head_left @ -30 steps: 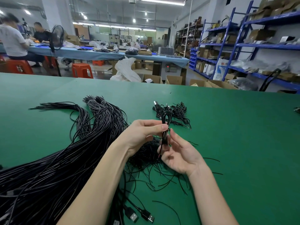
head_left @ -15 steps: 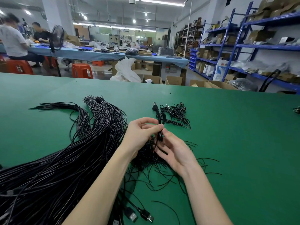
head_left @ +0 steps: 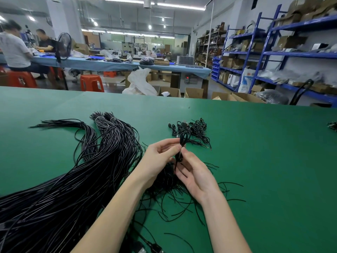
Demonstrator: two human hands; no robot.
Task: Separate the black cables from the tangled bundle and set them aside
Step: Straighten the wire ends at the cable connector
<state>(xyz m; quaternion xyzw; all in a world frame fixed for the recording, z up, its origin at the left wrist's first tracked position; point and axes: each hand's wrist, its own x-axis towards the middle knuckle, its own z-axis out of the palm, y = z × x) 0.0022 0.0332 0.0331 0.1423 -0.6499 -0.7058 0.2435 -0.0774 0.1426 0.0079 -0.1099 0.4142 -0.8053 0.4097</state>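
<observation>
On the green table [head_left: 255, 152], just above its middle, 2 bare hands meet around 1 folded black cable [head_left: 182, 141]. Left hand [head_left: 160, 156] comes in from the lower left, its thumb and forefinger curled and pinching the cable near the middle of the fold, with the loop standing up above the fingertips. Right hand [head_left: 195, 172] lies palm up just beside it, fingers loosely bent, the thumb and first finger closed on the cable's lower part, whose tail hangs down past the palm.

Under both wrists sits the tangled bundle [head_left: 167, 181], a dark knot of thin black wires with loose ends straying out over the table to the right and toward the near edge. To the left, a big sheaf of long black cables [head_left: 73, 189] fans from the lower left corner up toward the table's middle, its far ends tied into 2 or 3 bunches. Beyond the hands, well apart from the sheaf, lies a small pile of short cables with plugs [head_left: 193, 130]; the held loop overlaps it in view, and I cannot tell whether they touch. Near the bottom edge a plug end [head_left: 156, 248] shows.
</observation>
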